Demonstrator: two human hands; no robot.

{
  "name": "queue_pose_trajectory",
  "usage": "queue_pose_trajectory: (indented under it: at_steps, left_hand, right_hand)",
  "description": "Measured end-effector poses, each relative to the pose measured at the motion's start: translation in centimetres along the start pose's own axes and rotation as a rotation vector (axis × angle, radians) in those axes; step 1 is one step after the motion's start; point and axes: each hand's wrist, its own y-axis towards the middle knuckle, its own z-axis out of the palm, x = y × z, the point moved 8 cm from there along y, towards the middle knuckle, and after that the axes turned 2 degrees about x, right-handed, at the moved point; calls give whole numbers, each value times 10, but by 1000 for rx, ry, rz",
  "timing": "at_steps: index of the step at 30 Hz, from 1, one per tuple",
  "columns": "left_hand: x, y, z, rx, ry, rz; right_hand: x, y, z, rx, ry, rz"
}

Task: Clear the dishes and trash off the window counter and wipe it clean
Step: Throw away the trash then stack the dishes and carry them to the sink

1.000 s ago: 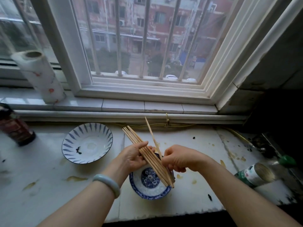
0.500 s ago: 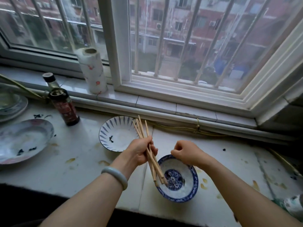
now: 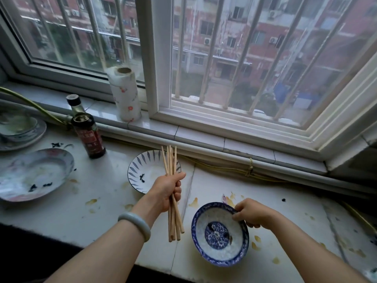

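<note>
- The left hand [image 3: 167, 193], with a pale bangle [image 3: 135, 224] on its wrist, is curled in a fist round a bundle of wooden chopsticks [image 3: 173, 221]. It holds them nearly upright above the counter [image 3: 98, 217], with the ends sticking out both above and below the fist.
- The right hand [image 3: 252, 214] pinches the far right rim of a blue-patterned bowl [image 3: 216, 252], thumb inside and fingers curled under the outside. The bowl is just right of the chopsticks' lower ends and tilts toward the person. I cannot tell whether its base touches the counter.
- Yellowish smears [image 3: 193, 202] dot the counter between the two hands and to the right of the right hand.
- Just beyond the left hand is a white bowl with blue leaf strokes [image 3: 140, 170], partly hidden by the chopsticks' upper ends, with a dark scrap inside.
- Well left of the left hand lies a large shallow plate [image 3: 30, 174] with dark bits on it.
- Farther back and left of the left hand stands a dark sauce bottle [image 3: 88, 135], with a clear bottle [image 3: 75, 103] behind it and stacked dishes [image 3: 18, 129] at the far left edge.
- Farthest, on the window sill [image 3: 193, 133] beyond the left hand, stands a paper towel roll [image 3: 124, 94] against the window frame.
</note>
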Motion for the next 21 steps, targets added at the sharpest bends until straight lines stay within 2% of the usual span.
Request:
queue_pose_trajectory:
  at_steps: [8, 14, 21]
  left_hand:
    - [-39, -7, -49, -164, 128, 218]
    - [-60, -15, -103, -270, 210, 236]
    - [-77, -25, -152, -327, 329, 235]
  right_hand:
    - [59, -4, -36, 11, 7, -131]
    - [134, 3, -57, -34, 243, -239]
    - [195, 40, -29, -208, 414, -148]
